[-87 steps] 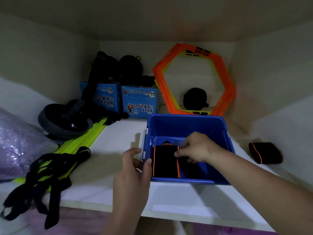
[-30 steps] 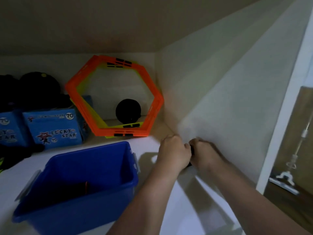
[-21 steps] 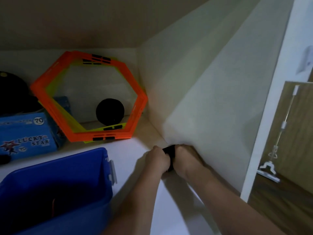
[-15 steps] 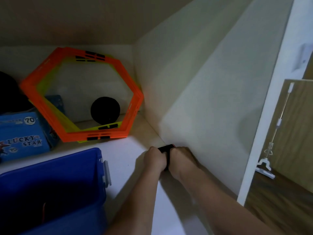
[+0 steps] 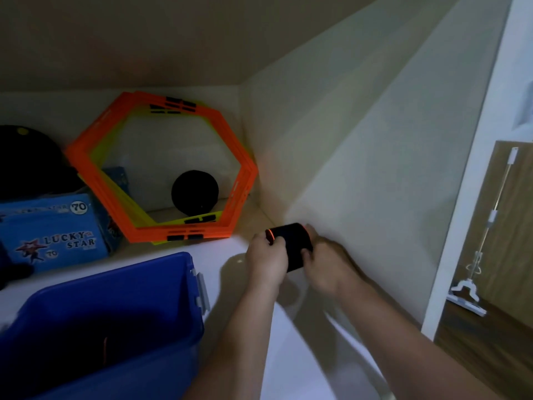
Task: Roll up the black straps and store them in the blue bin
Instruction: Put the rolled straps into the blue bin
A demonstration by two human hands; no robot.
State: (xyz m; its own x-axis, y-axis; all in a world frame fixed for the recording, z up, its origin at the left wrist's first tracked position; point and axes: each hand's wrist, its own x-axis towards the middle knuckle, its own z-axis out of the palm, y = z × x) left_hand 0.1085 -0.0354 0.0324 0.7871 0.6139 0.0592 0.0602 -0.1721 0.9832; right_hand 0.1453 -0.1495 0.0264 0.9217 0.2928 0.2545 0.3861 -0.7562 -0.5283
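Observation:
A rolled black strap (image 5: 291,243) with an orange edge sits between both my hands, close to the shelf's right wall. My left hand (image 5: 266,261) grips its left end and my right hand (image 5: 326,262) grips its right end. The blue bin (image 5: 121,301) stands at the lower left of the shelf, its inside dark, with a thin orange edge of something just visible inside.
Orange and yellow hexagon frames (image 5: 236,186) lean against the back wall with a black round object (image 5: 194,193) behind them. Blue Lucky Star boxes (image 5: 54,232) stand at the left. The cabinet's right wall (image 5: 360,168) is right beside my hands.
My hands left the bin and went right to the strap by the wall. Over the last second they have lifted and turned it, so more of the roll shows between them.

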